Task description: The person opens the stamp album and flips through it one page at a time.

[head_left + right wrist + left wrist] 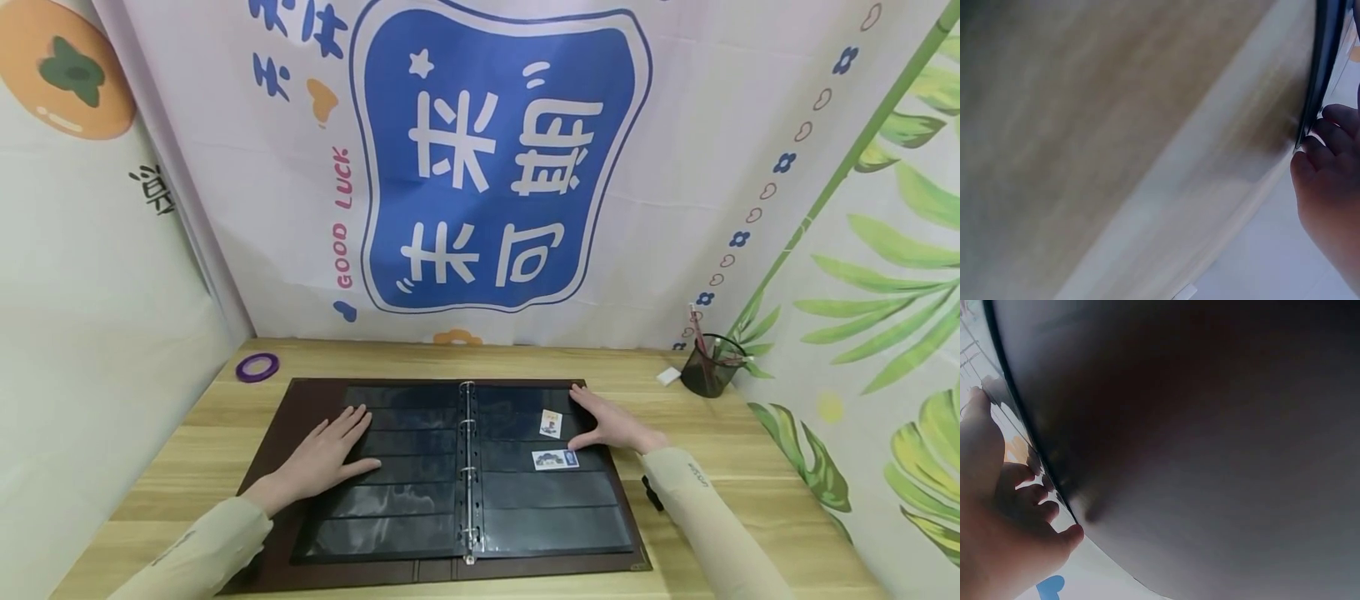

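A ring-binder stamp album point(435, 570) lies spread on the table, with black pocket pages and a dark brown cover. On its left page point(420, 465) rests my left hand point(318, 462), fingers extended and thumb apart. My right hand point(613, 425) lies at the right page's point(551, 525) outer edge, fingers near the top corner. Its thumb reaches beside the lower, wide stamp point(551, 460); contact is unclear. Above that, a smaller stamp point(551, 424) sits tilted. Both wrist views show the left hand point(1016, 519) and right hand point(1329, 169) along the dark album's surface.
A purple ring-shaped roll point(257, 367) lies at the back left of the wooden table point(172, 442). At the back right stand a black mesh pen holder point(707, 371) with pencils and, beside it, a small white block point(668, 377). Printed cloths hang around the table.
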Motion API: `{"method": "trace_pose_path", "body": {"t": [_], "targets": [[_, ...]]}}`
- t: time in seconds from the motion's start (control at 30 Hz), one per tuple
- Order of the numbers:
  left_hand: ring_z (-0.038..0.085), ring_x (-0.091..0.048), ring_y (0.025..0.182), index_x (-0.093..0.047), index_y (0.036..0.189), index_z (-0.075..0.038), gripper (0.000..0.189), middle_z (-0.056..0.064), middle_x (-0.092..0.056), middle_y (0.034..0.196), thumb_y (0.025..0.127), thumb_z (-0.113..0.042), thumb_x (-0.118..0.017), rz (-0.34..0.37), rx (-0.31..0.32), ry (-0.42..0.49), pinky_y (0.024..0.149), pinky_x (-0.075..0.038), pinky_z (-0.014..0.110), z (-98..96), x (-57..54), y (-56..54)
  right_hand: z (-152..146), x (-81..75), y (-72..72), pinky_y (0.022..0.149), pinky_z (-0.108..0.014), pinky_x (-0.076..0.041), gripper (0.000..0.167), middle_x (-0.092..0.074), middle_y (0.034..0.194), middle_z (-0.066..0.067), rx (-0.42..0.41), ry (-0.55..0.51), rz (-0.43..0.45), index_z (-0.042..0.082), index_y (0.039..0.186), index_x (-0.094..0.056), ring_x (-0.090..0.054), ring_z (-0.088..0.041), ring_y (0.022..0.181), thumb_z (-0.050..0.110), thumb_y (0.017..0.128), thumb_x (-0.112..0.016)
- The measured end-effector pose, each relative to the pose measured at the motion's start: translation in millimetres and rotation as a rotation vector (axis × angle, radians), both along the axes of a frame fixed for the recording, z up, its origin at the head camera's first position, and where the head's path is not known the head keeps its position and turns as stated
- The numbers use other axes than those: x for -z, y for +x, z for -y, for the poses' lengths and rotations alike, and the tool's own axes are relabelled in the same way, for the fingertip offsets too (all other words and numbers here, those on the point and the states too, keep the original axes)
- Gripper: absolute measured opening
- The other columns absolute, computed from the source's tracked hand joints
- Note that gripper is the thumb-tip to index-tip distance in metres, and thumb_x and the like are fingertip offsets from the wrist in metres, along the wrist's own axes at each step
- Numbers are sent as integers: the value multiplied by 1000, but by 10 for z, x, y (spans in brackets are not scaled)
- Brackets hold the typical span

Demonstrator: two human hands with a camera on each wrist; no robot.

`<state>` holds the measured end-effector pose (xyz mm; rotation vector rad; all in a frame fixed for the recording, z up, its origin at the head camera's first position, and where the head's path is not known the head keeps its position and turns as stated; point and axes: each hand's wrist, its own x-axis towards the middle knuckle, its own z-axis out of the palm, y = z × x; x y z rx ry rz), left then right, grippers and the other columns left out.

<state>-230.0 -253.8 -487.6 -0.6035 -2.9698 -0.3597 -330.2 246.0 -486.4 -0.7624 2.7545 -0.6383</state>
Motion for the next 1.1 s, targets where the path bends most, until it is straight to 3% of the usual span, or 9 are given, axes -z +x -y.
{"method": "trace_pose_path", "body": {"t": [0.17,0.73,1.1], "targets": [[42,-35,146,-41,149,0,86,22,-37,158,91,-62,-57,2,-2,-10,113,-31,65,16,20,-16,14,-13,-2,117,-61,-28,104,-23,162,-24,-18,2,-36,-4,153,-30,-23,-46,150,49,78,-80],[41,-37,145,-43,149,0,86,21,-39,157,91,-62,-58,3,-9,-15,113,-31,65,-14,-33,14,-4,-15,-20,119,-63,-24,113,-14,164,-27,-7,18,4,-6,155,-22,-17,-47,151,53,78,-79],[42,-38,145,-43,148,0,86,22,-39,156,90,-60,-60,2,-11,-8,113,-29,67,-12,-20,14,19,-26,-5,117,-62,-27,110,-29,160,-26,-5,4,-50,-5,152,-32,-28,-48,147,52,73,-82]]}}
